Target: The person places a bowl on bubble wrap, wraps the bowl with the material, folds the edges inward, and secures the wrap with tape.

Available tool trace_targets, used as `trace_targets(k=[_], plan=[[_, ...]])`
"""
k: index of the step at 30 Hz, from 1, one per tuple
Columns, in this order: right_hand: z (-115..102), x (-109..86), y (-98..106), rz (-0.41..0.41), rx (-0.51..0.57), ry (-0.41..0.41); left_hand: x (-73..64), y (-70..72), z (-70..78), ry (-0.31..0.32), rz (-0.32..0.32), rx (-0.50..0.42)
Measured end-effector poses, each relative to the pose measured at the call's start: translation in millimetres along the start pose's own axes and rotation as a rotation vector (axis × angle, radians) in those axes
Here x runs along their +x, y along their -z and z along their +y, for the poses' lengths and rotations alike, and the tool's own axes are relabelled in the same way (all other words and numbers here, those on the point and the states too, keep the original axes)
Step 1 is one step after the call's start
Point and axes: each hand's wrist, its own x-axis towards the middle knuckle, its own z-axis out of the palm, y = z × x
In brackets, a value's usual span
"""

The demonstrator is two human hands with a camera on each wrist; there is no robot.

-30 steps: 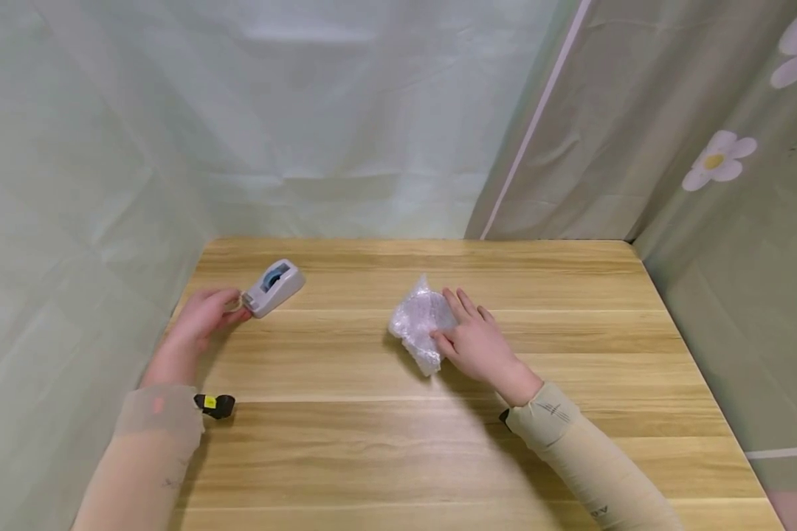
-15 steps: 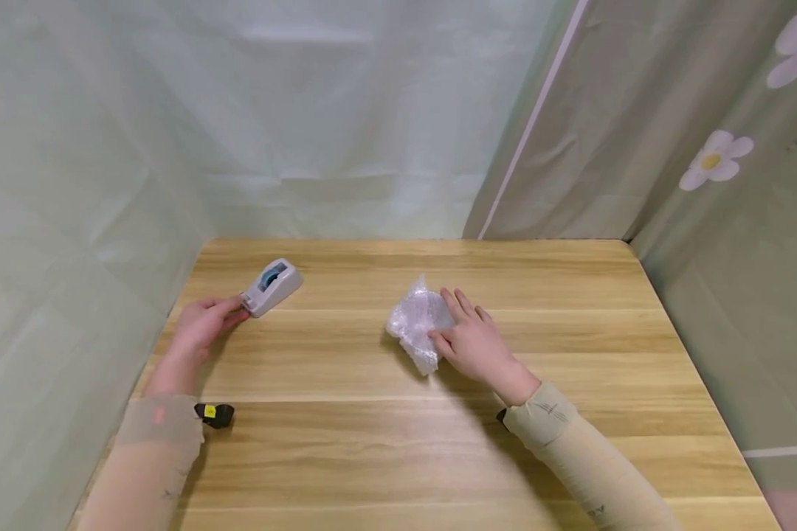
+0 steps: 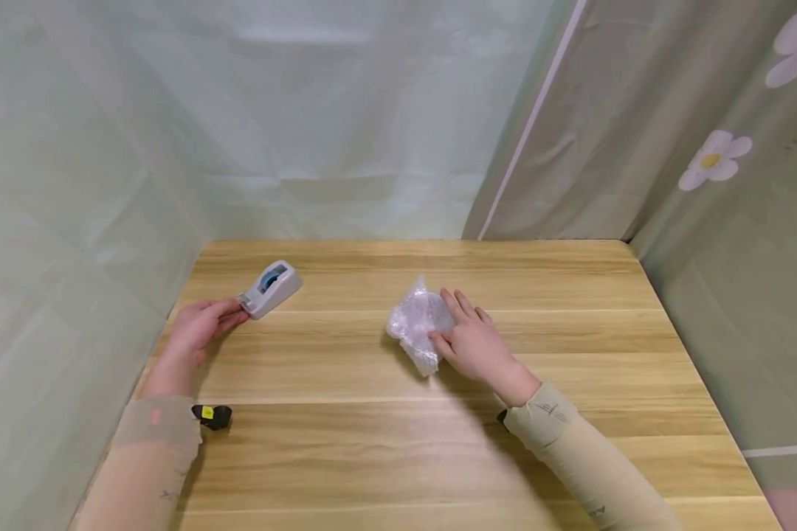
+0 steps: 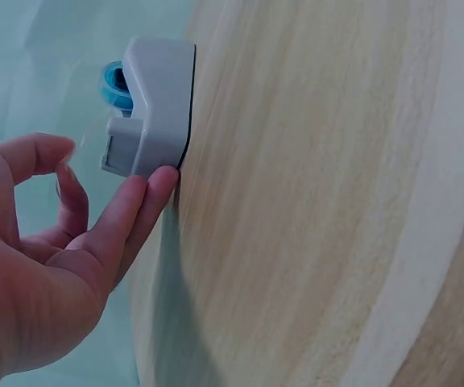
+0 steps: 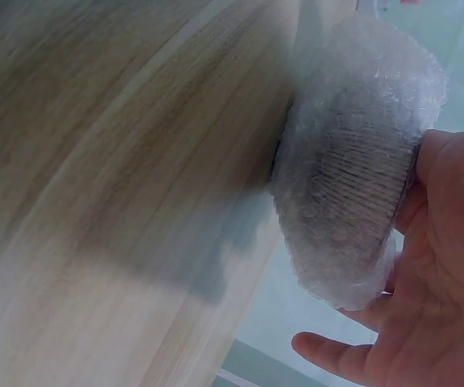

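Note:
At the left of the table, a pale grey tape dispenser [image 3: 271,289] with a blue roll [image 4: 117,87] stands on the wood. My left hand [image 3: 202,324] is at its front end. Thumb and forefinger pinch the end of clear tape [image 4: 85,139], which is faint in the left wrist view, while two other fingers [image 4: 127,205] touch the dispenser's lower front. Mid-table sits a bubble-wrapped item [image 3: 415,318]; fine ribbed lines show through the wrap [image 5: 361,169], but its kind is hidden. My right hand [image 3: 474,343] rests on its right side with fingers extended.
The wooden table [image 3: 385,457] has pale curtains [image 3: 345,118] along its back and sides. A black wrist camera [image 3: 212,417] sticks out from the left sleeve, low over the table.
The left hand has shifted slightly at the dispenser's front, and a loop of tape seen by its fingers earlier no longer shows. The right hand and wrapped item have stayed put.

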Motion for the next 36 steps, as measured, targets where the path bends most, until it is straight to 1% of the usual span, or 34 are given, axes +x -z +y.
trace_targets(k=[3,6,10,14,20,25,30,36], plan=[[-0.1,0.2,-0.5,0.002,-0.001,0.0,-0.6,-0.1,-0.6,-0.01,0.011,0.006],[-0.2,0.1,-0.2,0.007,-0.001,0.004,-1.6,-0.6,-2.1,-0.027,0.004,0.027],[0.1,0.8,0.3,0.003,0.004,0.003,-2.8,-1.7,-2.5,-0.031,0.004,0.027],[1.5,0.9,0.8,0.002,0.005,0.002,-3.0,-2.9,-2.0,-0.024,0.005,0.008],[2.5,0.8,1.5,0.001,0.007,-0.002,-4.4,-4.9,-0.5,-0.002,0.008,-0.056],[3.0,1.0,2.1,0.002,0.011,-0.004,-7.6,-8.4,1.9,-0.001,0.011,-0.097],[3.0,-0.5,3.6,0.007,0.011,0.002,-7.2,-11.0,-1.7,0.002,0.06,-0.043],[4.0,-2.0,3.6,0.001,0.017,-0.007,-2.1,-12.7,-5.9,-0.016,0.121,0.064]])
